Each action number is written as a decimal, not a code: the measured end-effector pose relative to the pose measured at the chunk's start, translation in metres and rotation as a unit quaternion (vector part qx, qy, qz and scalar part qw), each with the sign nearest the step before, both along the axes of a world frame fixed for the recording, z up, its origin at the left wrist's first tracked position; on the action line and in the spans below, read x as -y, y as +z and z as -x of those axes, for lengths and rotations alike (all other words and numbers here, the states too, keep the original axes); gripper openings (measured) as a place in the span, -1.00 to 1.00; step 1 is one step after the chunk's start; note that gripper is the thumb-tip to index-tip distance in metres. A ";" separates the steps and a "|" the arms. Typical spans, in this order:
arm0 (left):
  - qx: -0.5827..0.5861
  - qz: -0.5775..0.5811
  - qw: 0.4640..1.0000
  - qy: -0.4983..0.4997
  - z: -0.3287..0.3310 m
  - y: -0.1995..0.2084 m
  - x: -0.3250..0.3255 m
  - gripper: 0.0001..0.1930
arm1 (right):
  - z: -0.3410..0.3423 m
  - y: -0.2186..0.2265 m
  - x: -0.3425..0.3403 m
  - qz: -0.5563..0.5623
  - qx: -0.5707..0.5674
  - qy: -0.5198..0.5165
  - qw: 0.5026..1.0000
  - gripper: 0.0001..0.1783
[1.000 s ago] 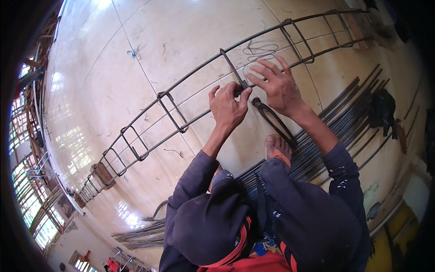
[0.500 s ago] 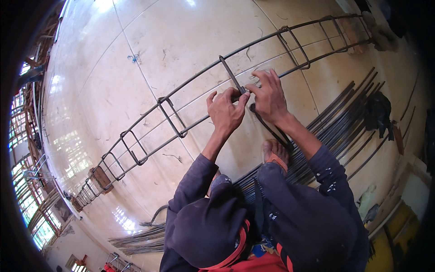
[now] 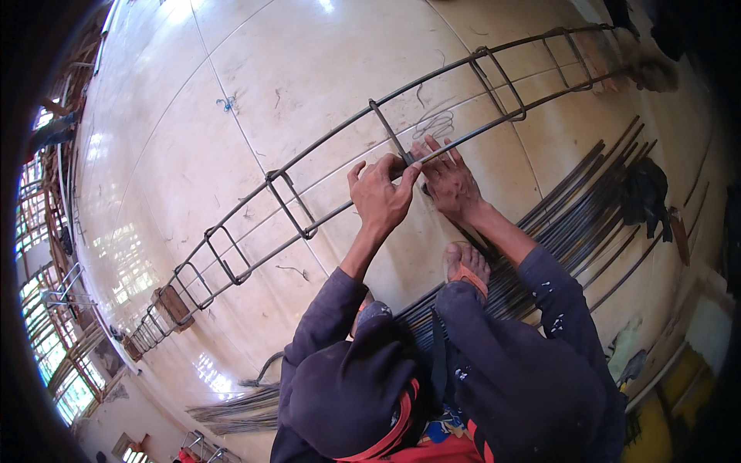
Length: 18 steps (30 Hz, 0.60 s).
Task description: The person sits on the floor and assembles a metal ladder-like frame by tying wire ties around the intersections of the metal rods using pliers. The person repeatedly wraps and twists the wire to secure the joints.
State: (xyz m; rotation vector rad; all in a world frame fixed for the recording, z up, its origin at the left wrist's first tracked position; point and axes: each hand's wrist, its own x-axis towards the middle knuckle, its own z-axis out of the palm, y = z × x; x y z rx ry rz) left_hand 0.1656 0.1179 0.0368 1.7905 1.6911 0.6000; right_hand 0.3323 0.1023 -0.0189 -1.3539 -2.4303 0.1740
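Observation:
A long rebar cage (image 3: pixel 338 133) runs from lower left to upper right, with square stirrups along its bars. My left hand (image 3: pixel 382 191) is closed at the near bar, thumb and fingers pinching a stirrup (image 3: pixel 390 127) where it meets that bar. Just right of it, my right hand (image 3: pixel 454 185) reaches under the near bar. Its fingers are stretched out and hold nothing that I can see; the bar crosses in front of them. Beyond those fingertips lies a loose coil of thin tie wire (image 3: pixel 436 123).
A bundle of rebar rods (image 3: pixel 567 204) lies beside my sandalled foot (image 3: pixel 468 266), a black plastic bag (image 3: pixel 645 189) at its far end. Blocks (image 3: pixel 173 306) prop the cage. More thin rods (image 3: pixel 239 409) lie at lower left. Wire scraps dot the tiled floor.
My right hand has dropped from its pinch beside the left hand and passed under the near bar, fingers now extended. The wire coil has come into sight. My left hand stays at the joint.

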 end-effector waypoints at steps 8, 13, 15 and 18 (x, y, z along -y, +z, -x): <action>0.007 -0.025 0.999 0.018 -0.003 0.000 0.004 -0.62 | -0.005 0.004 0.007 0.016 -0.104 -0.020 0.994 -0.62; 0.037 -0.056 0.997 0.037 -0.004 -0.001 0.007 -0.66 | 0.013 0.046 0.023 0.102 -0.197 -0.133 0.966 -0.71; 0.044 -0.087 0.994 0.042 -0.005 0.001 0.008 -0.69 | 0.019 0.064 0.024 0.200 -0.293 -0.195 0.915 -0.71; 0.043 -0.095 0.993 0.053 -0.005 0.002 0.011 -0.74 | 0.013 0.084 0.014 0.370 -0.297 -0.213 0.854 -0.67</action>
